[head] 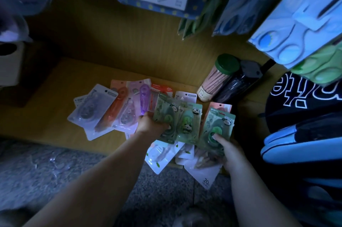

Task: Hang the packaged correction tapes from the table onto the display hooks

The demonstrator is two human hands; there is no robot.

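The left hand grip curls round two green correction tape packs. The right hand grip pinches a third green pack. All have their long axis near-to-far, with the tops far.

Green packs print blurred — right hand apparently half-hidden.

We read "20" on a white package hanging over the table's front edge and "20" on a red-topped package near the back edge; other print is too small for us
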